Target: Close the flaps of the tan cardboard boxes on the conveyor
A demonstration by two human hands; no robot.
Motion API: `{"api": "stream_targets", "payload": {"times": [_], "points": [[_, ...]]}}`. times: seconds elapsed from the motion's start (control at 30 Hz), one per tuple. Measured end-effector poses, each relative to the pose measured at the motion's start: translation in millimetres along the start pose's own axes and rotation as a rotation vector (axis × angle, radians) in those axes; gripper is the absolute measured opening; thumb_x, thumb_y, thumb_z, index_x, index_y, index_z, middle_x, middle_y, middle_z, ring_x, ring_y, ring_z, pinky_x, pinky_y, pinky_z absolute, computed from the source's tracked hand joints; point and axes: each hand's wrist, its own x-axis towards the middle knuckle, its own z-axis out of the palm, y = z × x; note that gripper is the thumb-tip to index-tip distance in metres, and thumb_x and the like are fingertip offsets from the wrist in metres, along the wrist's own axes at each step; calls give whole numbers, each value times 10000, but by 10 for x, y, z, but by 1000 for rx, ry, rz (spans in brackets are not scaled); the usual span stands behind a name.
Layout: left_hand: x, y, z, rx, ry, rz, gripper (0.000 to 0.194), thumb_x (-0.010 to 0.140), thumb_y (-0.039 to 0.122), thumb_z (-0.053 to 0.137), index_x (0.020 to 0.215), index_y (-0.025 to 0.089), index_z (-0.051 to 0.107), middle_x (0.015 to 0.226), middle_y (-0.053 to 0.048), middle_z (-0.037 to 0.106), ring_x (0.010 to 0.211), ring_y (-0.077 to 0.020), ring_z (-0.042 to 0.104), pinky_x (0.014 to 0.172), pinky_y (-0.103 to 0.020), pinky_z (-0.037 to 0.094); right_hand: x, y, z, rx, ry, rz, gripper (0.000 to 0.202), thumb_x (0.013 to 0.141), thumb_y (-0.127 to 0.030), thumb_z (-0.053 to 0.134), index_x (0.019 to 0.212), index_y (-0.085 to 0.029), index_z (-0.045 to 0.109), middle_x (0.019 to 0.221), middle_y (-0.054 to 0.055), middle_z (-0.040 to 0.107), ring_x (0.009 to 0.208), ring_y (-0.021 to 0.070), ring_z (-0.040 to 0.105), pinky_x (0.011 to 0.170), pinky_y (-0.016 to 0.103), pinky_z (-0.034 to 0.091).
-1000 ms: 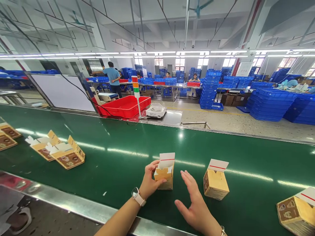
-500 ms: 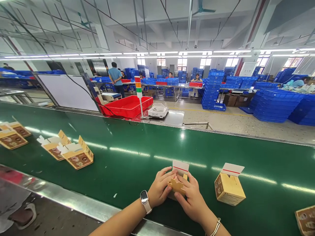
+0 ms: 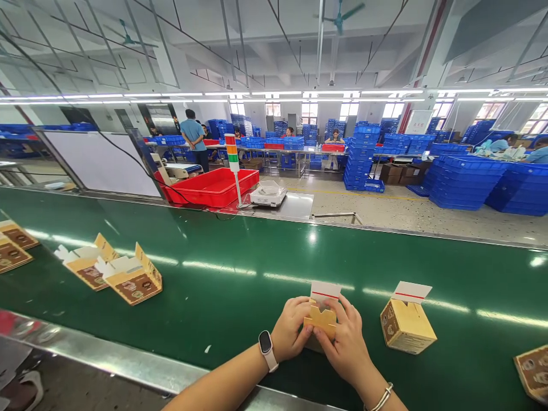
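Between my hands is a small yellow-brown cardboard box (image 3: 321,324) with its top flaps up. A notched flap faces me, and a white flap with a red line stands at its far side. My left hand (image 3: 293,330), below a wrist watch, has its fingers closed on the box's left side. My right hand (image 3: 350,345) grips the right side, thumb on the near flap and fingers over the top. The lower part of the box is mostly hidden by my hands. To the right stands another box (image 3: 408,328), its top folded over and its white flap raised.
Everything lies on a green conveyor belt (image 3: 240,302) with a metal edge (image 3: 141,357) nearest me. Open-flapped boxes (image 3: 136,279) sit at left; one more box (image 3: 533,371) is at far right. Beyond the belt are a red bin (image 3: 209,188), a scale (image 3: 269,194) and a signal light (image 3: 232,154).
My hands and the held box sit a little further right in view. Fingers have shifted around the notched flap, which now shows more fully. The whole view has also shifted slightly.
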Motion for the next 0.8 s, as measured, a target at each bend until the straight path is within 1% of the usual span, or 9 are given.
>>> {"api": "stream_targets", "payload": {"times": [0.13, 0.2, 0.27, 0.33, 0.4, 0.47, 0.5, 0.63, 0.8], "points": [[131, 124, 25, 68, -128, -8, 321, 872, 457, 513, 926, 262, 761, 1005, -128, 716, 1116, -365, 498, 1041, -535, 252, -44, 44, 11, 252, 64, 100, 348, 854, -542, 546, 736, -289, 754, 1131, 100, 640, 1141, 376, 535, 999, 597, 385], [194, 190, 60, 40, -143, -36, 292, 848, 458, 545, 855, 265, 765, 989, -122, 714, 1093, -365, 495, 1042, -542, 243, -55, 84, 64, 425, 241, 235, 414, 806, -601, 592, 625, -240, 682, 1050, 117, 620, 1036, 330, 580, 943, 502, 461], [229, 222, 139, -23, -141, -52, 297, 846, 460, 544, 806, 258, 757, 984, -118, 705, 1061, -348, 507, 1039, -530, 271, -55, 131, 113, 577, 409, 411, 388, 697, -608, 707, 664, -230, 626, 989, 95, 600, 1003, 301, 586, 900, 437, 497], [232, 205, 259, -121, -83, -65, 302, 849, 454, 537, 777, 235, 733, 1001, -122, 682, 1041, -324, 530, 1016, -497, 337, -55, 183, 135, 698, 449, 554, 430, 610, -568, 785, 798, -234, 588, 941, 66, 607, 968, 286, 606, 849, 412, 528], [221, 151, 387, -240, 88, -129, 229, 806, 431, 608, 812, 217, 690, 1084, -122, 636, 1066, -304, 539, 981, -453, 397, -67, 234, 125, 805, 387, 645, 492, 607, -512, 802, 927, -236, 550, 931, 56, 637, 932, 277, 637, 804, 399, 552], [229, 94, 478, -371, 252, -288, 278, 723, 380, 710, 934, 214, 635, 1153, -117, 591, 1090, -290, 545, 950, -423, 433, -97, 277, 92, 871, 351, 680, 511, 622, -458, 800, 995, -237, 529, 974, 63, 660, 963, 282, 649, 812, 395, 558], [248, 76, 502, -449, 255, -382, 363, 689, 351, 742, 996, 214, 606, 1158, -115, 588, 1084, -283, 558, 937, -417, 443, -116, 293, 72, 903, 340, 696, 517, 621, -432, 801, 1016, -239, 529, 1010, 67, 665, 1000, 285, 645, 829, 394, 556], [414, 106, 515, -745, -85, -612, 461, 618, 252, 764, 1037, 157, 598, 1066, -118, 666, 1020, -277, 623, 942, -418, 450, -175, 307, -24, 984, 333, 750, 530, 619, -373, 788, 1069, -229, 547, 1061, 67, 678, 1031, 290, 646, 857, 408, 548], [595, 181, 627, -801, -195, -665, 450, 552, 154, 724, 997, 131, 663, 1044, -113, 703, 1033, -299, 635, 960, -426, 446, -134, 226, -185, 1006, 333, 854, 526, 496, -301, 774, 981, -219, 587, 926, 41, 710, 894, 292, 680, 769, 396, 557]]}}
